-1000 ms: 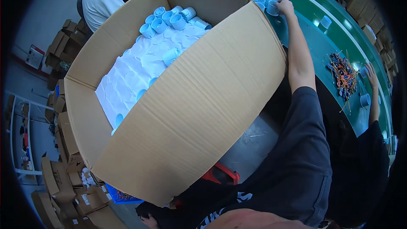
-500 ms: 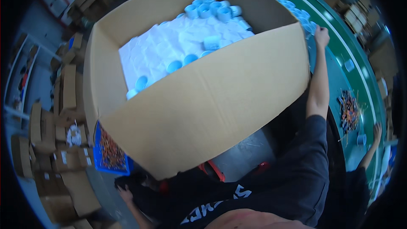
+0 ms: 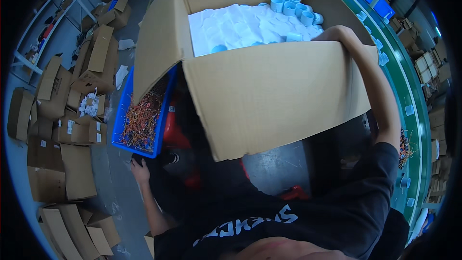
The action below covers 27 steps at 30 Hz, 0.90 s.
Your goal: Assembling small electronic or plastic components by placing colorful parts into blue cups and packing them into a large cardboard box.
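Observation:
A large cardboard box [image 3: 284,86] stands before me with its near flap hanging down. Inside, white paper sheets [image 3: 236,24] lie under a cluster of pale blue round cups [image 3: 288,8]. One cup [image 3: 293,37] lies on its side nearer the flap. My right hand [image 3: 334,33] reaches over the flap at the box's right side, and its fingers are hidden, so whether they hold anything does not show. My left hand [image 3: 141,169] hangs low by a dark shape below the blue bin [image 3: 155,153], thumb and fingers apart, with nothing visible in it.
Several clear cups [image 3: 382,58] stand along the green work surface [image 3: 419,130] on the right, beside a pile of thin wired parts [image 3: 405,150]. The blue bin holds many similar orange-red parts [image 3: 142,120]. Cardboard cartons [image 3: 48,163] and a shelf rack [image 3: 29,65] stand left.
My right hand has moved left from the cups on the green surface to inside the box. The view has shifted, showing more of the blue bin. My left hand remains low beside it.

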Available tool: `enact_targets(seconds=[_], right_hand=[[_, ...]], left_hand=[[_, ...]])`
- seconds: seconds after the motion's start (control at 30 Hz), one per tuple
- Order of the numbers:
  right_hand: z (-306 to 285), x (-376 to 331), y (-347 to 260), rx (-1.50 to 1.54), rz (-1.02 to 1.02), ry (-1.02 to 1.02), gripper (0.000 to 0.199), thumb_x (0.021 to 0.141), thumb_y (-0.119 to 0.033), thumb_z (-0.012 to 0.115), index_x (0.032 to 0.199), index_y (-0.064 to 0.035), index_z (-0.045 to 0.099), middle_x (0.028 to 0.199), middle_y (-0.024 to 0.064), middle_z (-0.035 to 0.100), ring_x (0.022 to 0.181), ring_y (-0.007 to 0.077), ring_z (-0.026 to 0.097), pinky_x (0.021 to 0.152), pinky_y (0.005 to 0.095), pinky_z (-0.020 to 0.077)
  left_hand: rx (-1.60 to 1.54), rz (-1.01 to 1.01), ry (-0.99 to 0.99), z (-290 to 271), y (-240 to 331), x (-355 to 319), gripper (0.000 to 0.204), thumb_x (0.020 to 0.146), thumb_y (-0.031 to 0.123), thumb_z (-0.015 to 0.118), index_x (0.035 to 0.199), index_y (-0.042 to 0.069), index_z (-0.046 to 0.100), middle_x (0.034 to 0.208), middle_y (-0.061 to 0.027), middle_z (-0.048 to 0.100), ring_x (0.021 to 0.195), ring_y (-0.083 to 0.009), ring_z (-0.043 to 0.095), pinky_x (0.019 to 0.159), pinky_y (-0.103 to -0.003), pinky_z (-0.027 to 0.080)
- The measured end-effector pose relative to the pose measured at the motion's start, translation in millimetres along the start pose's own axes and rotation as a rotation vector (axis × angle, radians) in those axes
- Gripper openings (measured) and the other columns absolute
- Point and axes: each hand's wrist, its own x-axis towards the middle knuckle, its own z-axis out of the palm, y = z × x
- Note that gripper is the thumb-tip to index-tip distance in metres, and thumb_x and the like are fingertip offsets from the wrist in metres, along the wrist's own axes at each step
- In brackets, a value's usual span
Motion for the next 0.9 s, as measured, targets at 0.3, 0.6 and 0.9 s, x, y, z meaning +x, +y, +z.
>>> enact_targets(seconds=[0.3,0.6,0.9], right_hand=[[-2,19,-78,-0.254,0.014,-0.269,0.063,0.087,-0.048,0.056,0.136,-0.0106,0.044,0.136,0.0085,0.048,0.120,0.0215,0.048,0.101,0.0383,0.0360],[-4,30,-262,-0.598,-0.691,-0.165,0.054,0.089,-0.031,0.057,0.133,-0.0027,0.045,0.134,0.0117,0.049,0.118,0.0192,0.050,0.099,0.0334,0.0405],[44,140,-334,-0.868,-1.433,0.389,0.046,0.091,-0.026,0.052,0.131,-0.0031,0.046,0.127,0.0133,0.049,0.112,0.0193,0.051,0.094,0.0323,0.0406]], left_hand=[[-0.236,-0.079,0.106,-3,-10,-13,0.059,0.087,0.036,0.056,0.132,0.001,0.041,0.129,-0.0246,0.044,0.119,-0.0414,0.042,0.100,-0.045,0.036],[-0.292,-0.137,0.197,-7,-11,-16,0.056,0.084,0.036,0.061,0.130,0.008,0.044,0.126,-0.0186,0.047,0.117,-0.0380,0.044,0.096,-0.045,0.039],[-0.315,-0.272,0.227,-20,-23,-26,0.054,0.082,0.033,0.063,0.127,0.008,0.046,0.123,-0.0172,0.049,0.116,-0.0366,0.045,0.095,-0.045,0.041]])
